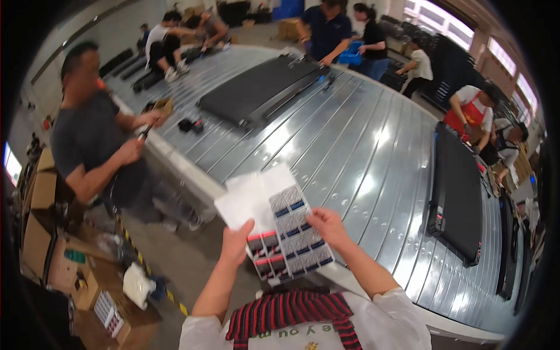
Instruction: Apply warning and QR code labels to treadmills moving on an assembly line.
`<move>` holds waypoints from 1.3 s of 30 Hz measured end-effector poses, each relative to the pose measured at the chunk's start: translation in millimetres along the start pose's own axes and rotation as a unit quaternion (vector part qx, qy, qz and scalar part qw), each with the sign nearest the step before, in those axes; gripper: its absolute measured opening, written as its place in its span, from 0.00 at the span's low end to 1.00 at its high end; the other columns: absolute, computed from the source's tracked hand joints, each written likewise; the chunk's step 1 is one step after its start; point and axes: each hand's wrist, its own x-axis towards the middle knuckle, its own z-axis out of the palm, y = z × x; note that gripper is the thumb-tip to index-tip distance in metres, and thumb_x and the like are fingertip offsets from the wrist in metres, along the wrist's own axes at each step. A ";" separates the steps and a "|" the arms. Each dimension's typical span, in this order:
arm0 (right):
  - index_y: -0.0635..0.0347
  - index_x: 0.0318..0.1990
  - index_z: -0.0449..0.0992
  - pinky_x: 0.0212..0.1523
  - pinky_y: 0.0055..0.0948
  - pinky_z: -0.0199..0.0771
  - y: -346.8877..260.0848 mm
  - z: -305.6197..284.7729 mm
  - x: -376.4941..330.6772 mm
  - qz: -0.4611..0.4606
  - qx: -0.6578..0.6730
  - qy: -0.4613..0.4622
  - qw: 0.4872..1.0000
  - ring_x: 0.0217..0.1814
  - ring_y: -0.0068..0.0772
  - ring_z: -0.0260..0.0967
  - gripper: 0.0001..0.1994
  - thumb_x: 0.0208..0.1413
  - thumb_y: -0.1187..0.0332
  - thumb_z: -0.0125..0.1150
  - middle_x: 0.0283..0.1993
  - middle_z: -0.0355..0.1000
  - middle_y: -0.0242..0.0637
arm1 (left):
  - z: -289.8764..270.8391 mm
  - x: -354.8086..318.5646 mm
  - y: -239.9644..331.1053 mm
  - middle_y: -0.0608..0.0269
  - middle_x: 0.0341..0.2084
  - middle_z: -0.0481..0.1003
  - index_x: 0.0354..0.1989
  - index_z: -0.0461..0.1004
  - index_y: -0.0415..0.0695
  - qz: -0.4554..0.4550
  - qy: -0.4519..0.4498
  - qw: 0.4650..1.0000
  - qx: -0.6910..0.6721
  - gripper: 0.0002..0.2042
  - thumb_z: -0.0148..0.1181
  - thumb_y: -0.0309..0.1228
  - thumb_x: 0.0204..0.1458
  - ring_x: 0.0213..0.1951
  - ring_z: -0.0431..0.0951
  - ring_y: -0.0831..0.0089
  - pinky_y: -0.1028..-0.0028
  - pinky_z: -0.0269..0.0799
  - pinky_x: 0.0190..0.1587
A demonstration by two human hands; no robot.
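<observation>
In front of my chest I hold sheets of labels over the near edge of the metal table. One label sheet (301,238) carries rows of grey and dark blue stickers. Beside and partly under it lies a second sheet (267,258) with red and black stickers. The upper left of the sheets is bare white backing (249,197). My left hand (235,244) grips their left side, thumb on top. At the right edge, my right hand (329,226) is closed with thumb and fingertips on the grey and blue sheet; whether a single sticker is between them I cannot tell.
The ribbed metal table (350,169) bears a flat black panel (262,87) at the far side and a long black unit (458,198) at right. A person (93,128) stands at left; several others work around the table. Cardboard boxes (116,280) stand lower left.
</observation>
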 end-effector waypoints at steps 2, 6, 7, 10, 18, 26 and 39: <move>0.65 0.38 0.74 0.33 0.18 0.65 -7.9 31.0 21.0 0.043 -0.057 0.015 0.997 0.30 0.14 0.65 0.07 0.55 0.72 0.54 0.31 0.72 0.27 | -27.5 14.5 18.5 0.59 0.43 0.72 0.47 0.68 0.32 0.004 0.044 0.999 0.006 0.17 0.58 0.24 0.49 0.43 0.72 0.73 0.73 0.67 0.47; 0.64 0.42 0.71 0.36 0.22 0.67 -16.8 62.3 31.9 -0.261 -0.206 0.177 0.926 0.33 0.21 0.66 0.11 0.51 0.73 0.58 0.34 0.71 0.33 | -40.7 29.1 33.9 0.59 0.43 0.72 0.48 0.67 0.33 0.035 -0.019 0.999 -0.035 0.17 0.57 0.26 0.51 0.43 0.72 0.74 0.73 0.67 0.47; 0.64 0.43 0.70 0.36 0.23 0.67 -20.1 68.9 36.3 -0.323 -0.292 0.212 0.875 0.33 0.23 0.66 0.13 0.49 0.73 0.59 0.35 0.71 0.35 | -42.1 34.5 36.7 0.59 0.43 0.72 0.49 0.67 0.33 0.056 -0.040 0.996 -0.057 0.17 0.57 0.27 0.51 0.43 0.72 0.74 0.73 0.67 0.47; 0.64 0.44 0.70 0.38 0.25 0.68 -22.5 97.1 43.4 -0.215 -0.168 0.109 0.956 0.36 0.25 0.67 0.15 0.47 0.74 0.60 0.39 0.71 0.38 | -38.0 42.2 40.3 0.59 0.44 0.71 0.49 0.66 0.34 0.036 -0.046 0.996 -0.063 0.18 0.57 0.28 0.52 0.43 0.71 0.74 0.73 0.66 0.47; 0.66 0.44 0.67 0.36 0.16 0.69 -23.6 99.7 67.9 -0.063 0.064 -0.010 0.996 0.34 0.17 0.68 0.13 0.52 0.77 0.57 0.33 0.72 0.32 | -21.9 53.5 42.5 0.61 0.40 0.73 0.46 0.69 0.34 0.055 -0.052 0.997 0.021 0.23 0.61 0.41 0.49 0.41 0.71 0.75 0.75 0.66 0.45; 0.67 0.46 0.65 0.34 0.14 0.67 -27.6 40.6 81.8 -0.103 0.053 0.020 0.993 0.32 0.15 0.67 0.14 0.52 0.76 0.58 0.31 0.72 0.31 | 18.2 70.7 28.3 0.61 0.40 0.73 0.46 0.69 0.33 0.035 -0.079 0.993 0.084 0.25 0.62 0.44 0.48 0.41 0.71 0.76 0.75 0.66 0.44; 0.66 0.35 0.70 0.28 0.29 0.73 -4.6 -12.3 26.0 -0.194 -0.161 0.208 0.945 0.27 0.36 0.72 0.09 0.47 0.72 0.61 0.30 0.70 0.41 | 140.0 75.7 -28.9 0.66 0.35 0.72 0.43 0.70 0.36 0.021 -0.185 0.980 0.076 0.19 0.61 0.39 0.50 0.36 0.69 0.80 0.77 0.65 0.37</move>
